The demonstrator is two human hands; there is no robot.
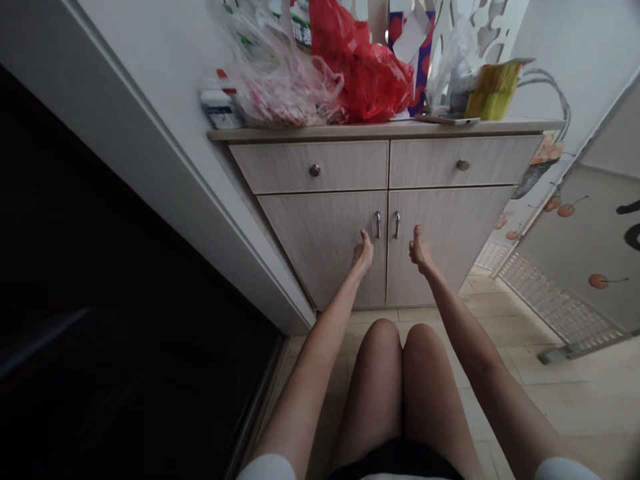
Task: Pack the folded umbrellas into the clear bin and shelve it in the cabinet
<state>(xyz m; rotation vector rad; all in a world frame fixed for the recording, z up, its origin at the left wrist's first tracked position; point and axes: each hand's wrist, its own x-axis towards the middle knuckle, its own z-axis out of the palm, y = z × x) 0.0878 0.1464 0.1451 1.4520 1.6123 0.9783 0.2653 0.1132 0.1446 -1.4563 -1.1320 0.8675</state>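
Both my arms reach forward over my knees toward a pale wood-grain cabinet (320,233). My left hand (363,253) is in front of the left door, a little below and left of its metal handle (379,225). Its thumb points up and the fingers look curled in, with nothing seen in them. Facing it across a gap, my right hand (420,252) is in front of the right door, right of that door's handle (397,225). Here too the thumb is raised and the fingers are folded. Neither hand is on a handle. Both doors are closed.
Two closed drawers with round knobs (315,171) sit above the doors. On the cabinet top lie a red plastic bag (365,67), a clear bag (285,87), a white bottle (220,107), a phone (447,119) and a yellow packet (494,90). A dark doorway is at left.
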